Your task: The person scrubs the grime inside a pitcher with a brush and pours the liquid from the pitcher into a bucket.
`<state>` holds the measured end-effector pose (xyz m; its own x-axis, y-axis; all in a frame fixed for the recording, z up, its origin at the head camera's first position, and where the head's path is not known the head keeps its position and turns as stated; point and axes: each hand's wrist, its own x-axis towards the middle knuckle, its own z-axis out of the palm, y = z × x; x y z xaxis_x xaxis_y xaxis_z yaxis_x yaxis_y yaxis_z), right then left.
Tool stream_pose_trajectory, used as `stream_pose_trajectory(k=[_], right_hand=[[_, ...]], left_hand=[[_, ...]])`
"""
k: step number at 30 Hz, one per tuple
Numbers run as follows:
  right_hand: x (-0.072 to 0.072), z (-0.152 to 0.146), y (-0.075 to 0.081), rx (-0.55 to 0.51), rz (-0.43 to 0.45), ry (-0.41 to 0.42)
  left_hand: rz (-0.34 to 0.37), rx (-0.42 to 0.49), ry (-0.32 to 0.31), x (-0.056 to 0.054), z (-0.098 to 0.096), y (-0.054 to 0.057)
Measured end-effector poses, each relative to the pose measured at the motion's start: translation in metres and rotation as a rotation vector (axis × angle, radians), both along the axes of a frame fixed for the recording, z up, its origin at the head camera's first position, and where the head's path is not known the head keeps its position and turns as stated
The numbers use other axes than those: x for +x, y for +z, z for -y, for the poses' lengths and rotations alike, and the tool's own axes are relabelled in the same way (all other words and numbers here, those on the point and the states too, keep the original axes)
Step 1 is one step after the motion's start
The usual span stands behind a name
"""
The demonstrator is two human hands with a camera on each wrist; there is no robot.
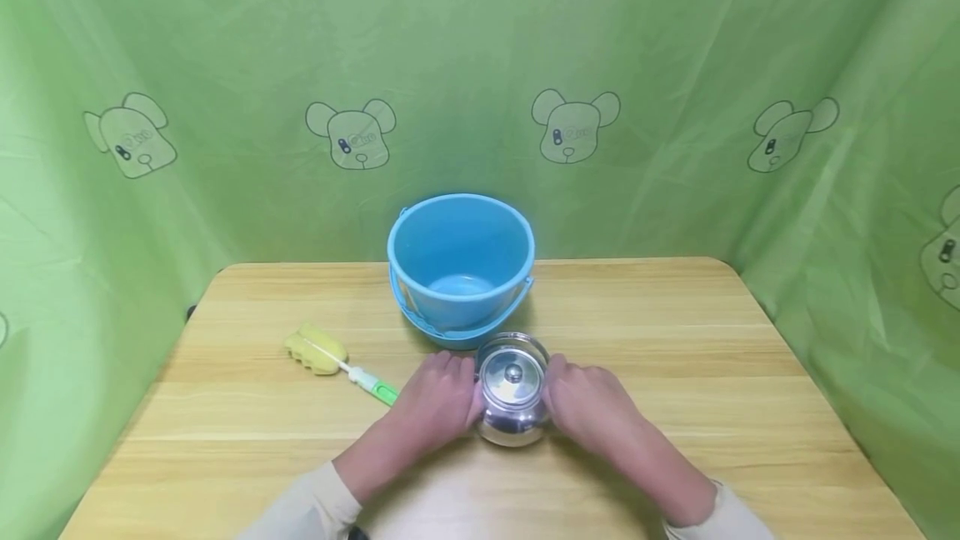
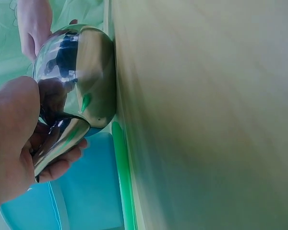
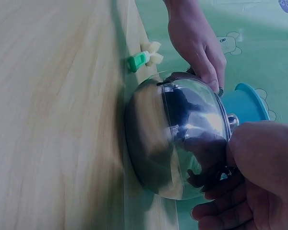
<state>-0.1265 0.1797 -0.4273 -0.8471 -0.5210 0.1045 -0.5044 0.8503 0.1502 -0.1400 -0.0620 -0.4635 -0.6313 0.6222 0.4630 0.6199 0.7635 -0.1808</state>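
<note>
Here on the wood-grained table [image 1: 675, 340], just before the smooth blue bucket [image 1: 465, 313], gleams the kettle [image 1: 513, 423], mirror-bright, round-bellied metal, the left hand [image 1: 441, 390] clamped round its tapering spout [image 2: 62, 143], the right hand [image 1: 587, 400] gripping the opposite side, a round knob [image 1: 513, 372] crowning its disc lid [image 1: 512, 391].

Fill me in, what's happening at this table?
A person has both hands on a shiny metal kettle. The left hand grips its spout; the right hand holds the opposite side. The lid is on. Whether the base touches the table or sits just above it, I can't tell. A blue bucket stands upright just beyond the kettle, and a sponge brush lies to the left, with neither hand holding it.
</note>
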Motion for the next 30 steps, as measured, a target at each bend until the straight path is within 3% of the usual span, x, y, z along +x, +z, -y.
stream_pose_trajectory(k=[13,19,30], right_hand=[[0.002,0.010,-0.002,-0.021,-0.003,-0.022],[0.002,0.014,-0.003,0.017,-0.043,-0.005],[0.004,0.017,-0.002,0.038,-0.053,0.001]], left_hand=[[-0.001,-0.026,0.006,0.003,0.009,-0.001],[0.022,-0.020,0.017,0.005,0.012,-0.001],[-0.002,-0.001,0.015,0.006,0.015,-0.003]])
